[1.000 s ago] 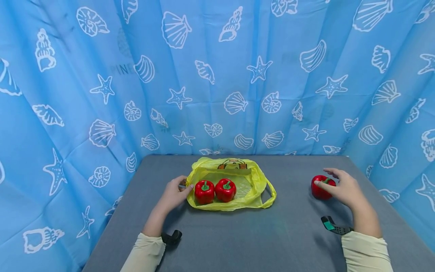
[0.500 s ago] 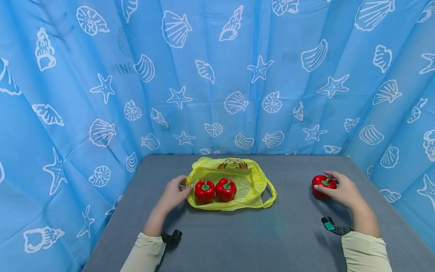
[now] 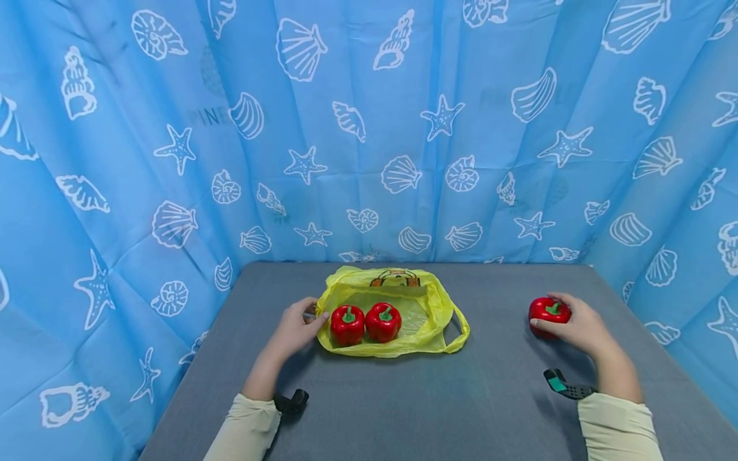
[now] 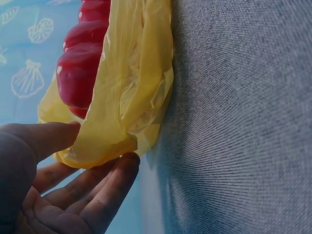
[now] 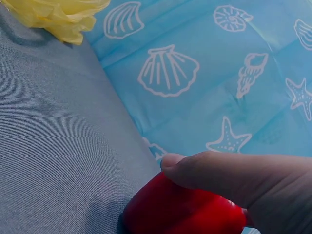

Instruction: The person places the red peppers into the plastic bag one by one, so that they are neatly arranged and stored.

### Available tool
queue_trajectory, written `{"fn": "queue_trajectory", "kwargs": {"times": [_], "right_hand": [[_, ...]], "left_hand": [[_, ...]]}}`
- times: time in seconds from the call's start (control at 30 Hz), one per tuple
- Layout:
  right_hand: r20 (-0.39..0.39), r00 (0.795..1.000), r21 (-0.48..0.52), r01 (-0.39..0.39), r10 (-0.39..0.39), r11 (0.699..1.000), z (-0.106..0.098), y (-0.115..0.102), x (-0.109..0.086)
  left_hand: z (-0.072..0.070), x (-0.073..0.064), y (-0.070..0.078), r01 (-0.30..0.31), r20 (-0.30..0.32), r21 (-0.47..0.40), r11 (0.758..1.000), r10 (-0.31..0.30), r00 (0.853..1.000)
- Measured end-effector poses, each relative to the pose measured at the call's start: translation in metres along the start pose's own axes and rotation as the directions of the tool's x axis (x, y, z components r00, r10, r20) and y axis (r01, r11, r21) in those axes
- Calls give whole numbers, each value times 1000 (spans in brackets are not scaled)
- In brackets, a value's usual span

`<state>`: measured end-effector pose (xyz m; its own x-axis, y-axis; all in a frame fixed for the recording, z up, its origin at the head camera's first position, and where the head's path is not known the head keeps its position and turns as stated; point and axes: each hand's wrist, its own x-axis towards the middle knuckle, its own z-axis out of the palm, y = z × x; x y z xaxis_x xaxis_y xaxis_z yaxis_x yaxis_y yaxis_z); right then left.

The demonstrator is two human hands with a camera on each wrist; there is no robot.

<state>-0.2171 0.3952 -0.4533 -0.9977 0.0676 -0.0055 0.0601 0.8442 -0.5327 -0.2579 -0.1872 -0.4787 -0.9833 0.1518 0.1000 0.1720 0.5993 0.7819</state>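
A yellow plastic bag (image 3: 429, 320) lies spread on the table, mouth toward me, with two red bell peppers (image 3: 347, 325) side by side in it, green stems up. At the bag's left edge, my left hand (image 3: 295, 330) pinches the rim; in the left wrist view the thumb (image 4: 56, 139) is on the inner side and the fingers are under the outside. Far to the right, my right hand (image 3: 582, 326) grips a third red bell pepper (image 3: 542, 312) from its right side. The right wrist view shows the thumb (image 5: 209, 170) pressed along this pepper (image 5: 180, 209).
The grey cloth-covered table (image 3: 426, 403) runs back to a blue shell-patterned curtain (image 3: 369, 141). One bag handle (image 3: 461, 333) loops out to the right, toward the stretch of table between the bag and my right hand. Each wrist wears a black band (image 3: 567, 386).
The fingers of my right hand have come in around the right pepper, which has turned slightly so its stem shows upward. My left hand and the bag have stayed put.
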Motion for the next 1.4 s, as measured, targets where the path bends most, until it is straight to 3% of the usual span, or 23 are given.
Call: {"fn": "queue_trajectory", "kwargs": {"times": [0.73, 1.4], "right_hand": [[-17, 1000, 28, 12, -12, 1000, 6, -5, -1], [-56, 996, 65, 78, -74, 995, 8, -50, -6]], "left_hand": [[-1, 0, 1, -3, 4, -3, 1000, 3, 1000], [-1, -1, 2, 1, 4, -3, 1000, -1, 1000]]}}
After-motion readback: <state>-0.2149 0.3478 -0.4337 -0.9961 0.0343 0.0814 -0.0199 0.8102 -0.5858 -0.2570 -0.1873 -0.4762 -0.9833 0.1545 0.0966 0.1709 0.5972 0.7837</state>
